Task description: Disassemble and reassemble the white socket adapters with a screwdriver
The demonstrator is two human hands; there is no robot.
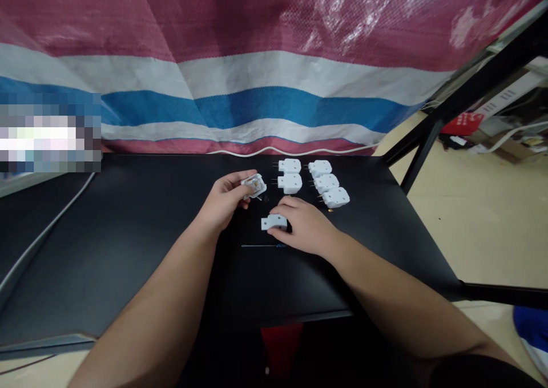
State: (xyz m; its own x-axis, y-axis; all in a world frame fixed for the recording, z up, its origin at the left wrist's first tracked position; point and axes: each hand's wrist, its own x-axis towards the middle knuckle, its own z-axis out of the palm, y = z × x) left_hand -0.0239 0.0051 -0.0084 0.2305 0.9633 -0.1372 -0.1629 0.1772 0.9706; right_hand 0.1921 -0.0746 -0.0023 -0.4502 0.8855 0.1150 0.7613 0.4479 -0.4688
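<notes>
My left hand (226,199) pinches an opened white plug housing (256,185), its hollow inside and some metal parts facing up. To its right and nearer to me, my right hand (302,222) has its fingers wrapped round a white plug cover (274,222) with small holes, low over the black table. A thin screwdriver (259,245) with a blue handle lies just in front of that cover, its handle end close to the right hand. Beyond the hands sit several white plug adapters, among them one (290,183) with its prongs pointing left.
More adapters (336,197) form a slanted column at the right, with a small brass piece (330,210) beside them. A white cable (269,150) runs along the table's back edge, below a striped plastic sheet (274,102). A black metal frame (413,154) stands right.
</notes>
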